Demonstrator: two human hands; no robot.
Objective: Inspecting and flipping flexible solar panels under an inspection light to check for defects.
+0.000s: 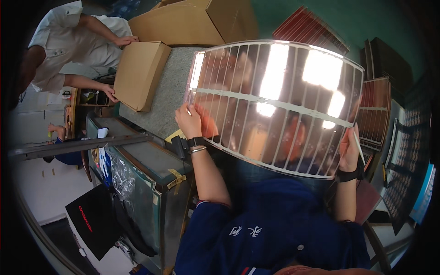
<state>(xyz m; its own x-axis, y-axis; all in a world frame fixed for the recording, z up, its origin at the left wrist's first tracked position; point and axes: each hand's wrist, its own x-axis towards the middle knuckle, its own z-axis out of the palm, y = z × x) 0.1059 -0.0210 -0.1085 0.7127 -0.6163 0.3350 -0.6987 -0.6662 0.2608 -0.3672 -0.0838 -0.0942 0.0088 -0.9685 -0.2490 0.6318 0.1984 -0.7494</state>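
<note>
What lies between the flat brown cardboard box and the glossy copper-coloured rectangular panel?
In the head view, a grey speckled tabletop shows between the flat cardboard box and the copper-coloured panel.

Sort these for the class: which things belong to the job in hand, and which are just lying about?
In the job:
- shiny panel, held by the left fingers and right fingers
- white stick at the right fingers

Seemingly just lying about:
- clear plastic wrap
- flat black thing

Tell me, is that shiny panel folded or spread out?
Spread out: the panel stretches in one sheet between left grip and right grip.
</note>
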